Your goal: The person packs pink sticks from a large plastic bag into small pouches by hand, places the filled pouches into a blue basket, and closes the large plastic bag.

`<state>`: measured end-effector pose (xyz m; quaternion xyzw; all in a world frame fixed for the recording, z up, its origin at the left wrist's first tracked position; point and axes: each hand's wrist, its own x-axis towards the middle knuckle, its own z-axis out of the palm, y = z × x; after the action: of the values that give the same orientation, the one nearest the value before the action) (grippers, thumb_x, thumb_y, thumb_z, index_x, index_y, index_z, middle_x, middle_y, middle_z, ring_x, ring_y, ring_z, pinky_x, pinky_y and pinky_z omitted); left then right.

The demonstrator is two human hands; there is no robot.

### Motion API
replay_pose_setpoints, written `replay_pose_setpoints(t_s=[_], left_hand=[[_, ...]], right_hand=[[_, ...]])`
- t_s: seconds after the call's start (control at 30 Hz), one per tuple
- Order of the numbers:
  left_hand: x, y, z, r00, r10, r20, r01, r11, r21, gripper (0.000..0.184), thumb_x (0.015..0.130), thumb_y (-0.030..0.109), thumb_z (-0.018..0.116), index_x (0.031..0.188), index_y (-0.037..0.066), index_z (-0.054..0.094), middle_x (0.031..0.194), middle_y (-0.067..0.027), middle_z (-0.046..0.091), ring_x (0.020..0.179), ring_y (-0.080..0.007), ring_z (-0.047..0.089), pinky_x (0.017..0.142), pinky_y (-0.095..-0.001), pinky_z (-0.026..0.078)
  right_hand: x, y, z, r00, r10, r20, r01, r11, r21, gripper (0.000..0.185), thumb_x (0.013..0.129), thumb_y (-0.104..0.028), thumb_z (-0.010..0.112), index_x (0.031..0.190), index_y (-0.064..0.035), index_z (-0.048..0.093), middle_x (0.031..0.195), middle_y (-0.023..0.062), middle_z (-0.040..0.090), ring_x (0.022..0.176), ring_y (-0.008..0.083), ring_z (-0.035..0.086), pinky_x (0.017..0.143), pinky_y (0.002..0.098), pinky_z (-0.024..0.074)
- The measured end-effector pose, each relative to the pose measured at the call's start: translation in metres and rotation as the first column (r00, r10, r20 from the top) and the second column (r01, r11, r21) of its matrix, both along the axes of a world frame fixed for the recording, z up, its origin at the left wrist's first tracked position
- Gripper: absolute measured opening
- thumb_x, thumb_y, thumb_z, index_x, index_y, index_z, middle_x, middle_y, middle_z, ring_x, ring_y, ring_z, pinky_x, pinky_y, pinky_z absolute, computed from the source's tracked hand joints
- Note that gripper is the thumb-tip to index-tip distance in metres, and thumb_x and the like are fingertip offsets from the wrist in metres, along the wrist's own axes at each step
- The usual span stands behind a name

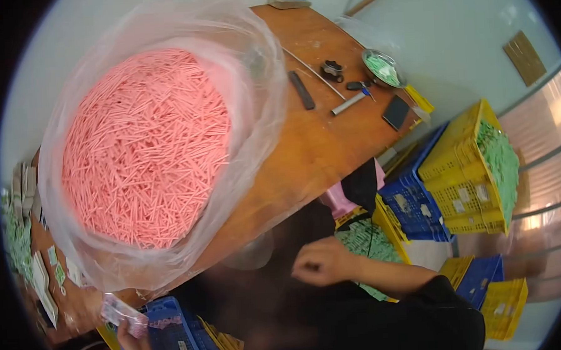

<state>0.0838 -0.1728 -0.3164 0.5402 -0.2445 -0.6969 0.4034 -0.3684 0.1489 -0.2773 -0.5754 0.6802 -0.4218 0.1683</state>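
At the lower left, my left hand (136, 347) has its fingers closed around a small clear plastic packet (124, 314) with pink showing through it. The packet is above a blue crate (173, 336) with some pink pieces at its rim. My right hand (322, 261) hovers in front of my dark clothing, fingers curled in, and nothing shows in it. Beyond both hands, a large clear plastic bag (261, 122) stands open on the wooden table, full of thin pink sticks (144, 146).
Tools, a phone (395, 112) and a metal bowl (382, 68) of green pieces lie on the wooden table (317, 154). To the right stand yellow crates (459, 176) and a blue crate (413, 210), with green pieces heaped on top. Another crate of green pieces (366, 243) sits beside my right arm.
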Motion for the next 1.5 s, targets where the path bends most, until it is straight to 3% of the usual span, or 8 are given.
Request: replay_pose_setpoints(t_s=[0.1, 0.23, 0.4, 0.53, 0.8, 1.07, 1.23, 1.5], left_hand=[[0.034, -0.069, -0.019, 0.993, -0.079, 0.090, 0.083, 0.996, -0.045, 0.034, 0.089, 0.012, 0.060, 0.121, 0.003, 0.057, 0.107, -0.0097, 0.065, 0.091, -0.0215, 0.065, 0.074, -0.0383, 0.056], [0.061, -0.152, -0.057, 0.853, -0.285, 0.438, 0.416, 0.877, -0.240, 0.035, 0.090, 0.014, 0.063, 0.122, 0.003, 0.057, 0.109, -0.0105, 0.066, 0.091, -0.0186, 0.065, 0.066, -0.0323, 0.055], [0.006, -0.132, -0.052, 0.284, 0.184, 0.941, 0.748, 0.572, -0.337, 0.047, 0.095, 0.018, 0.059, 0.136, -0.003, 0.048, 0.128, -0.0191, 0.060, 0.116, -0.0292, 0.059, 0.096, -0.0361, 0.048], [0.031, -0.130, -0.068, 0.422, 0.288, 0.860, 0.672, 0.538, -0.510, 0.049, 0.097, 0.016, 0.057, 0.140, -0.004, 0.044, 0.137, -0.0227, 0.053, 0.124, -0.0315, 0.054, 0.102, -0.0374, 0.044], [0.002, 0.028, -0.029, 0.520, 0.483, 0.704, 0.378, 0.609, -0.697, 0.039, 0.098, 0.011, 0.055, 0.133, -0.005, 0.052, 0.131, -0.0176, 0.059, 0.118, -0.0244, 0.058, 0.102, -0.0345, 0.044], [-0.141, 0.170, -0.073, 0.832, -0.257, 0.491, 0.506, 0.714, -0.483, 0.032, 0.092, 0.000, 0.055, 0.125, 0.000, 0.054, 0.114, -0.0120, 0.062, 0.099, -0.0173, 0.062, 0.089, -0.0307, 0.050], [-0.223, 0.190, -0.051, 0.614, -0.749, 0.248, 0.777, 0.519, -0.357, 0.042, 0.090, -0.003, 0.058, 0.131, 0.001, 0.050, 0.118, -0.0106, 0.062, 0.102, -0.0166, 0.062, 0.093, -0.0299, 0.048], [-0.309, 0.201, -0.030, 0.013, -0.986, 0.167, 0.900, -0.061, -0.432, 0.066, 0.087, 0.012, 0.071, 0.143, 0.003, 0.038, 0.131, -0.0151, 0.055, 0.120, -0.0248, 0.056, 0.104, -0.0378, 0.044]], right_hand=[[-0.046, 0.050, -0.022, 0.893, -0.374, -0.251, 0.387, 0.922, 0.004, 0.013, 0.081, -0.017, 0.074, 0.076, -0.0061, 0.068, 0.072, 0.0069, 0.067, 0.058, 0.0187, 0.064, 0.054, 0.0303, 0.0503], [-0.119, 0.107, -0.054, 0.496, -0.865, -0.079, 0.859, 0.474, 0.193, 0.022, 0.082, -0.024, 0.074, 0.084, -0.0023, 0.069, 0.075, 0.0089, 0.070, 0.068, 0.0225, 0.069, 0.063, 0.0339, 0.0537], [-0.208, 0.149, -0.143, 0.337, -0.901, -0.274, 0.914, 0.243, 0.325, 0.068, 0.077, -0.049, 0.075, 0.117, 0.0040, 0.061, 0.112, 0.0228, 0.066, 0.107, 0.0324, 0.064, 0.092, 0.0404, 0.0500], [-0.250, 0.127, -0.152, 0.322, -0.900, -0.294, 0.878, 0.167, 0.449, 0.106, 0.068, -0.063, 0.076, 0.139, 0.0091, 0.044, 0.139, 0.0309, 0.049, 0.128, 0.0365, 0.052, 0.107, 0.0419, 0.0408], [-0.282, 0.109, -0.168, 0.485, -0.860, -0.158, 0.746, 0.312, 0.588, 0.096, 0.066, -0.044, 0.084, 0.137, 0.0059, 0.043, 0.128, 0.0244, 0.060, 0.121, 0.0330, 0.059, 0.103, 0.0371, 0.0451], [-0.177, 0.141, -0.179, 0.372, -0.922, 0.107, 0.824, 0.381, 0.419, 0.091, 0.064, -0.031, 0.086, 0.135, 0.0013, 0.041, 0.119, 0.0246, 0.063, 0.115, 0.0367, 0.061, 0.097, 0.0409, 0.0489], [-0.093, 0.168, -0.105, 0.499, -0.856, 0.134, 0.811, 0.516, 0.276, 0.096, 0.064, -0.022, 0.087, 0.143, -0.0003, 0.036, 0.132, 0.0212, 0.055, 0.123, 0.0331, 0.056, 0.104, 0.0409, 0.0432], [-0.056, 0.173, -0.020, 0.619, -0.433, 0.655, 0.443, 0.881, 0.164, 0.094, 0.068, -0.009, 0.084, 0.148, -0.0009, 0.033, 0.143, 0.0095, 0.047, 0.132, 0.0222, 0.044, 0.113, 0.0387, 0.0323]])
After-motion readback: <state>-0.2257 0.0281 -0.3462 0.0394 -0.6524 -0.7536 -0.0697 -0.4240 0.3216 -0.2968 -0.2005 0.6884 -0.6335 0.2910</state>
